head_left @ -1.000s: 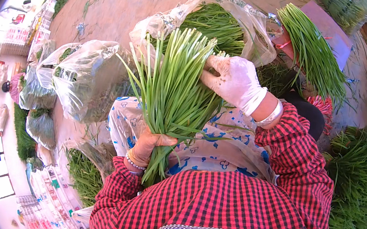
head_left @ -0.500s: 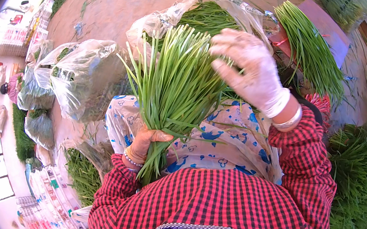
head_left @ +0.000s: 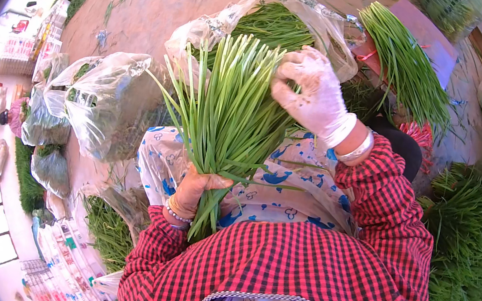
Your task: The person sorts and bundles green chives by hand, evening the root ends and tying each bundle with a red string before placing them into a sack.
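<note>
Fingers (head_left: 220,182) of L hand (head_left: 189,191) grip green stalks (head_left: 229,107); R hand (head_left: 319,97) half-curled alongside, contact unclear.

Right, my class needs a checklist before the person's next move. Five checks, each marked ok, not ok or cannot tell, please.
1. Left hand closed around the lower part of the bunch: ok.
2. Right hand pinching any stalks: cannot tell; its fingertips are at the bunch's upper right edge, but contact is unclear.
3. All stalks in line: not ok; a few splay out to the left.
4. Right glove clean: not ok; brown marks show on it.
5. Bag beyond the bunch open: ok; greens show inside.
</note>
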A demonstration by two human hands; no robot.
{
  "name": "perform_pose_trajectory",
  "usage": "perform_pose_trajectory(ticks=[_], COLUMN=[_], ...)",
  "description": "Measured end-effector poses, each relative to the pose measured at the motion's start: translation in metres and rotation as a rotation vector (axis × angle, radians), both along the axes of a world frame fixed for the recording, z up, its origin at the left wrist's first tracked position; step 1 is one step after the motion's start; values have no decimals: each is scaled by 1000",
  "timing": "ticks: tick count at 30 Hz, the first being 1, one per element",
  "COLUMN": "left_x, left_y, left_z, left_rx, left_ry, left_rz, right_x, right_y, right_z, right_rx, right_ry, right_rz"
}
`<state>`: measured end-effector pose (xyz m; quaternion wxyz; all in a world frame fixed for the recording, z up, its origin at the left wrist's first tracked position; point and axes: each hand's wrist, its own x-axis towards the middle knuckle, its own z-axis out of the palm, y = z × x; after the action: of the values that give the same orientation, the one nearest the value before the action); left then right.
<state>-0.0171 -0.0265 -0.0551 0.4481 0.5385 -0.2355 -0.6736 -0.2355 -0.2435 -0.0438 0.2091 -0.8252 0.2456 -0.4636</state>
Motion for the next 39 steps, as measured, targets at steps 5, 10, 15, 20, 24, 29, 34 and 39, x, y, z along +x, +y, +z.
perform_pose_trajectory(ticks=[5, 10, 15, 20, 24, 29, 34, 39], left_x=[-5, 1, -4, -1, 1, 3, 0, -9], left_y=[-1, -1, -3, -3, -2, -1, -6, -8], left_z=[8, 5, 13, 8, 4, 0, 14, 18], left_rx=[-43, -20, -26, -90, -130, -159, -27, -66], left_ry=[92, 62, -13, -5, -8, -54, -64, -81], left_rz=[55, 51, 59, 119, 150, 130, 117, 145], right_x=[-56, -58, -16, -19, -25, -31, -31, -13], right_y=[-47, -26, 17, 32, 45, 39, 40, 47], right_z=[-14, -6, 10, 11, 10, 10, 10, 6], right_rx=[-102, -87, -186, -124, -154, -142, -112, -113], right_ry=[108, 280, 236, 84, 74, 113, 160, 138], right_rz=[-262, -245, 94, 91, 76, 52, 31, 91])
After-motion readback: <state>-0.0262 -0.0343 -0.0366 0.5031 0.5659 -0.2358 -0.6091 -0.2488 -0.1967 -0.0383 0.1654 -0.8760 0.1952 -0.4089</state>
